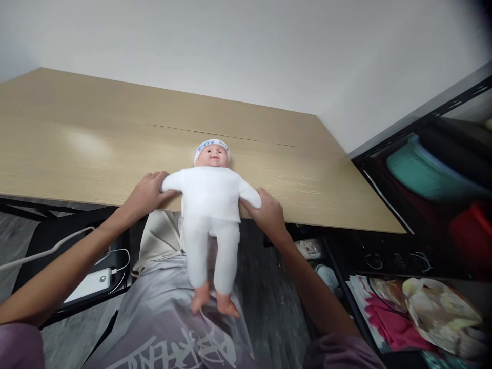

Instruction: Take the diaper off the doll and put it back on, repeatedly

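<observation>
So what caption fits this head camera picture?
Two hands, left hand and right hand, hold a baby doll at the table edge.

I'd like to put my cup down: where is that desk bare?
The wooden desk is bare left of the doll, beyond its head to the wall, and right toward the shelf. The near edge is crowded: left hand and right hand hold the doll's arms.

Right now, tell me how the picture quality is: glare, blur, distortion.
Head view: a soft glare patch sits on the table at left; the shelf at right is smeared and out of focus; the table edges bend from wide-angle distortion; the doll and both hands, left and right, are fairly sharp; lighting is even.
</observation>
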`<state>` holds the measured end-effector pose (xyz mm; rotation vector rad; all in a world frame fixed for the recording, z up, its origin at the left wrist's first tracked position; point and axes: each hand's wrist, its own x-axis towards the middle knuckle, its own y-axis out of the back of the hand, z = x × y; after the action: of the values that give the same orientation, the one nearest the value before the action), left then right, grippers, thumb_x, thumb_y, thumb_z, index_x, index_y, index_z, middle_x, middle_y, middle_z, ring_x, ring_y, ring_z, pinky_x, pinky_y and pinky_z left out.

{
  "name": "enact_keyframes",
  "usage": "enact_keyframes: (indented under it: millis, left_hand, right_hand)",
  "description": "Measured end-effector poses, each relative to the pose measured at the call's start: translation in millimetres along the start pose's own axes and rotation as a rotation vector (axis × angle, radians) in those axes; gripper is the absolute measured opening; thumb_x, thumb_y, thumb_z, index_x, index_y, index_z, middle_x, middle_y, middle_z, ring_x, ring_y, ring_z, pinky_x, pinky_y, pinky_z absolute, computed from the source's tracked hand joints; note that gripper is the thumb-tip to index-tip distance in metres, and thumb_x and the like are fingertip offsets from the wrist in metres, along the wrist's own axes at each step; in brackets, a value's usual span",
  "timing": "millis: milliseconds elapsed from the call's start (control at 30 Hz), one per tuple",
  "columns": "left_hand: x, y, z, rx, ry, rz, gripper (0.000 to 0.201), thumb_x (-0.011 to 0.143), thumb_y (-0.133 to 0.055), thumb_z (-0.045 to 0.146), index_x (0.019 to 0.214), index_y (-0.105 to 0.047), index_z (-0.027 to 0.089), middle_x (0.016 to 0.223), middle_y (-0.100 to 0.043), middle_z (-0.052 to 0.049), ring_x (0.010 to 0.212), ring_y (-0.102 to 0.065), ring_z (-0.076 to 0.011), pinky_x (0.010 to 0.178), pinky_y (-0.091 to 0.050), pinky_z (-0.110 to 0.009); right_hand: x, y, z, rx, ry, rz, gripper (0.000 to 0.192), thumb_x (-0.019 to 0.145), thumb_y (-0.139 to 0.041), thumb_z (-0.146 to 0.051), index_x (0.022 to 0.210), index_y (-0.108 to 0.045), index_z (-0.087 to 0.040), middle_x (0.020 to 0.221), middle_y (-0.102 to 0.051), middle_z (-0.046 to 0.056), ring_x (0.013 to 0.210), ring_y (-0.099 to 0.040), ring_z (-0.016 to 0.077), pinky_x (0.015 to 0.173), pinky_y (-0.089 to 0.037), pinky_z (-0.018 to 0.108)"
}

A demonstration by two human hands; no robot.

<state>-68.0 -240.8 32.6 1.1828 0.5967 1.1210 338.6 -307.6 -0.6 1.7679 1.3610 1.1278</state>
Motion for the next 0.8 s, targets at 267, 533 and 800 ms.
enact_keyframes:
  millis: [267,533,800]
  left_hand:
    - [103,-14.3,-39,0.136,0.051,0.121,0.066,0.106,-0.056,0.073,0.138,-0.066,0.016,0.132,-0.076,-0.023,0.121,-0.063,-0.0407,0.104,-0.047,-0.048]
    - [195,-22.4,-82,0.133,0.068,0.181,0.074,0.105,-0.051,0.081,0.142,-0.065,0.018,0.137,-0.075,-0.022,0.122,-0.065,-0.0408,0.097,-0.045,-0.044]
    - [280,-28.2,-112,0.15,0.1,0.224,0.068,0.104,-0.056,0.081,0.136,-0.066,0.022,0.133,-0.075,-0.019,0.124,-0.063,-0.0407,0.096,-0.043,-0.042]
  right_hand:
    - [115,-38,2,-0.106,0.028,0.044,0.051,0.107,-0.065,-0.067,0.125,-0.072,-0.02,0.119,-0.084,0.019,0.1,-0.076,0.0374,0.082,-0.05,0.04]
    - [221,-69,21,-0.121,0.089,0.094,0.051,0.106,-0.064,-0.066,0.124,-0.074,-0.02,0.118,-0.084,0.019,0.101,-0.075,0.0383,0.084,-0.053,0.041]
    - [311,-93,29,-0.075,0.096,0.179,0.06,0.103,-0.068,-0.072,0.134,-0.067,-0.02,0.121,-0.083,0.018,0.102,-0.074,0.0384,0.086,-0.055,0.043]
